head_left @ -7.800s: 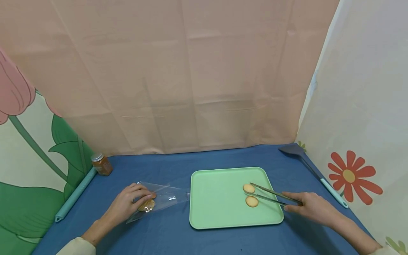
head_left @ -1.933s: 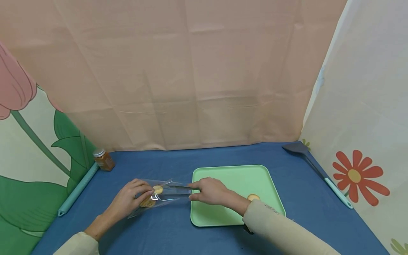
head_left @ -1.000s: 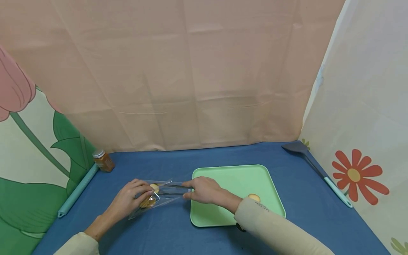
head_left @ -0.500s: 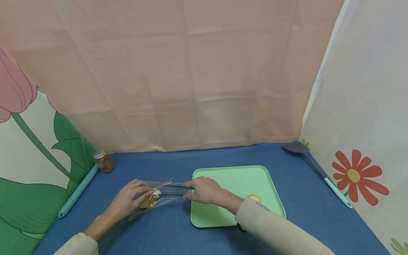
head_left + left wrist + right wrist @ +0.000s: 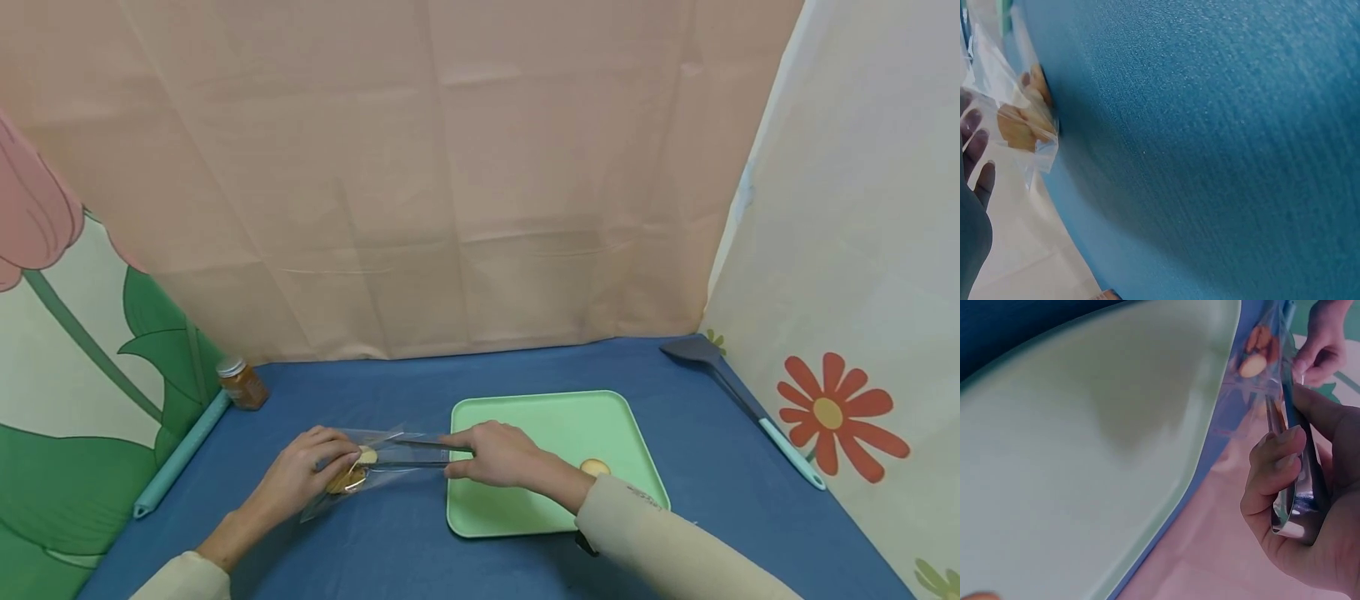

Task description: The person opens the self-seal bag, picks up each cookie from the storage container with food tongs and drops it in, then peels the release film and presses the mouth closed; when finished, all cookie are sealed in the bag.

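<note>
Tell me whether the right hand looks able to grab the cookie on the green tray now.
Probably not yet: the right hand grips metal tongs that reach into the clear bag. Otherwise, the cookie on the green tray seems free, with only the sleeve near it.

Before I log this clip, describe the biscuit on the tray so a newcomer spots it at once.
On the blue cloth lies a pale green tray. Right of its middle, partly hidden by the right sleeve, is a round golden biscuit. It is the tray's only visible biscuit; the other biscuits show inside the clear bag.
</note>
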The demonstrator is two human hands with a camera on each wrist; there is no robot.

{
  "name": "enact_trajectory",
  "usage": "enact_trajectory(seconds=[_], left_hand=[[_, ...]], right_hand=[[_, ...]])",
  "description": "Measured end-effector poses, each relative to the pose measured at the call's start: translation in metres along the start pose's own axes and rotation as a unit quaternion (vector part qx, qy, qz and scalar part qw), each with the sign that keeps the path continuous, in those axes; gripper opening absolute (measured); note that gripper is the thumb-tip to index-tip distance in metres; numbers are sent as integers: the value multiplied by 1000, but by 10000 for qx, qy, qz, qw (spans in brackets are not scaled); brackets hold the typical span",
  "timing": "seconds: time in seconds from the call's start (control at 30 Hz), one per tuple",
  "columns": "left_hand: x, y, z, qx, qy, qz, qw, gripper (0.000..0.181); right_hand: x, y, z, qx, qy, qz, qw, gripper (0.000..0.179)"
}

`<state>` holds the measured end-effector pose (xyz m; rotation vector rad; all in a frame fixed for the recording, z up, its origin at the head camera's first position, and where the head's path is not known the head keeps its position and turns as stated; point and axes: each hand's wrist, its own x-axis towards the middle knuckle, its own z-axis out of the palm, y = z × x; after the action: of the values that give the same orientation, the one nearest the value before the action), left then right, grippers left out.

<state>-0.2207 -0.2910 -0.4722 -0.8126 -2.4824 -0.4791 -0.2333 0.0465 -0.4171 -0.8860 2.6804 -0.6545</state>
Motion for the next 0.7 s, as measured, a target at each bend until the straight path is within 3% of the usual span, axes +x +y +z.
enact_trajectory(seconds=[0.33, 0.7], left_hand=[[1, 2, -3, 51, -128, -215, 9997, 14], [2, 3, -3, 56, -66, -131, 9999, 15]], right_hand=[[-40, 24, -20, 331, 49, 80, 9994, 47], [-103, 62, -53, 506, 477, 202, 9974, 49]])
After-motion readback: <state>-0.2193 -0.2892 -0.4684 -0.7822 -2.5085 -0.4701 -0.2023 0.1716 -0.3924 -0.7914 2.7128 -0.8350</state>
